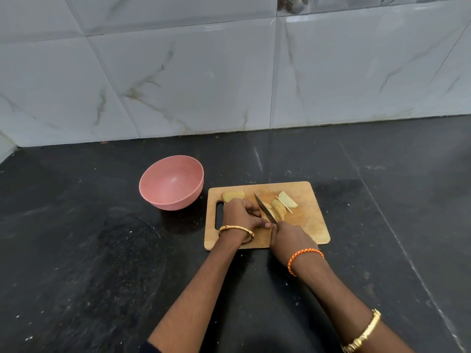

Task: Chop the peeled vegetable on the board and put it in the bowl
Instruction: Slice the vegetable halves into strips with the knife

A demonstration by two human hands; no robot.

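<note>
A wooden cutting board (308, 222) lies on the black counter. Pale yellow potato slices (286, 201) lie fanned out at its middle, and an uncut peeled potato half (232, 195) rests near the board's far left corner. My right hand (290, 239) grips a knife (264, 211) whose blade angles down into the potato piece beside the slices. My left hand (240, 214) is curled over that piece, mostly hiding it, and holds it against the board. A pink bowl (171, 182) with nothing inside stands to the left of the board.
The black stone counter (102, 250) stretches wide around the board, with small pale specks on it. A marbled tile wall (229, 72) rises behind, close to the bowl and the board's far edge.
</note>
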